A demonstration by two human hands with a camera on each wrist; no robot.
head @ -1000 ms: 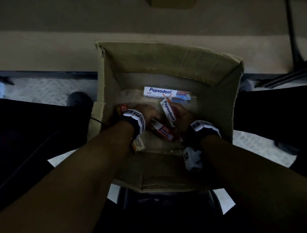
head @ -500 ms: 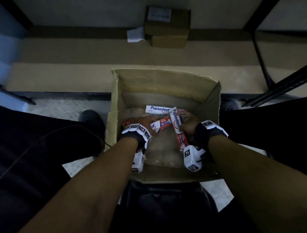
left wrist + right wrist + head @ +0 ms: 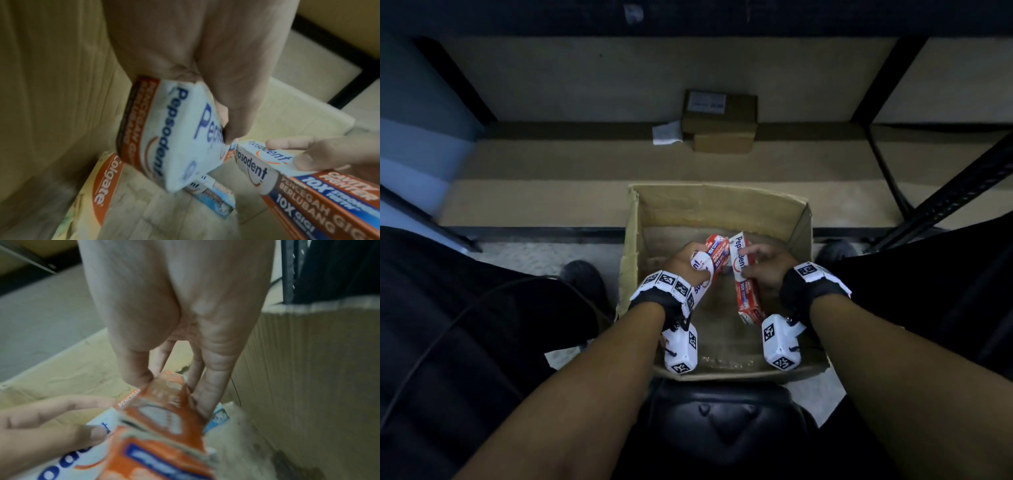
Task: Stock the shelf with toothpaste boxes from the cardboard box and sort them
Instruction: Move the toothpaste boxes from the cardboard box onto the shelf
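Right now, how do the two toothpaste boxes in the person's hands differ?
The left hand holds its Pepsodent box leaning right; the right hand pinches the other Pepsodent box leaning left. Their far ends meet. The second box's end flap looks torn. Both are red-and-white Pepsodent.

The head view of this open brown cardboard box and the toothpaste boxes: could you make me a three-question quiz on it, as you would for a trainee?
1. True or false: the left hand and the right hand each hold a red-and-white Pepsodent toothpaste box.
2. Which brand is printed on the orange-and-cream box lying on the floor of the open brown cardboard box, seen in the left wrist view? A) Colgate B) Sensodyne C) Oral-B
3. Fill in: on the beige shelf behind the open box stand two small brown ____ cartons, stacked.

Key: 1 true; 2 A; 3 cardboard.
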